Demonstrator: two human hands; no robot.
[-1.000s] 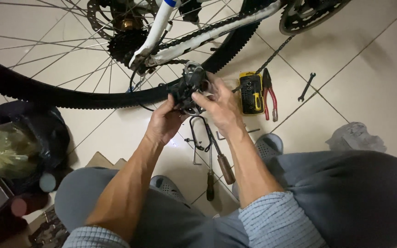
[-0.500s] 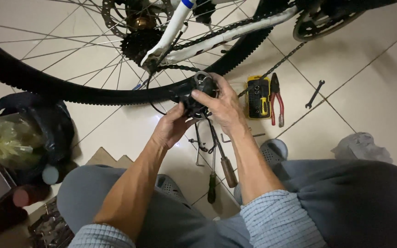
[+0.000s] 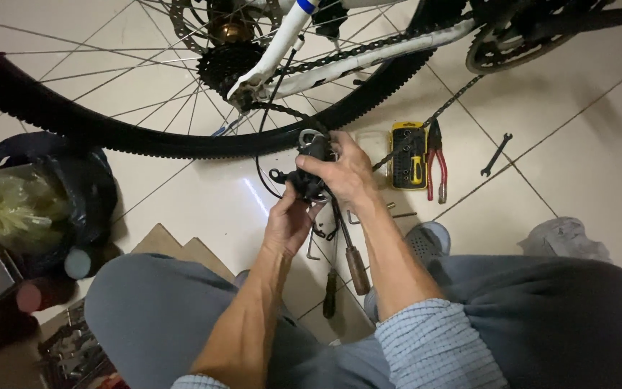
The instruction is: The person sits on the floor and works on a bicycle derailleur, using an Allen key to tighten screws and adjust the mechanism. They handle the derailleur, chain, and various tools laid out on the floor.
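Observation:
A black rear derailleur [image 3: 307, 169] hangs just below the bicycle's rear wheel [image 3: 181, 137], and both my hands grip it. My right hand [image 3: 343, 173] wraps over its top and right side. My left hand [image 3: 288, 220] holds it from underneath. The chain [image 3: 368, 47] runs from the cassette [image 3: 224, 65] along the white frame stay [image 3: 368, 57], and a loose stretch drops toward the derailleur. A thin black cable [image 3: 262, 144] loops down from the frame to the derailleur.
On the tiles lie a yellow bit set [image 3: 407, 155], red-handled pliers [image 3: 437, 162], a small wrench [image 3: 496, 153], two wooden-handled screwdrivers [image 3: 354, 263] and hex keys [image 3: 312, 248]. A dark bag with crumpled plastic [image 3: 30, 202] sits left. A grey rag [image 3: 563, 238] lies right. My knees fill the foreground.
The view has shifted so wheel and tools sit lower in frame. Both hands stay on the derailleur; the left hand has slid lower beneath it.

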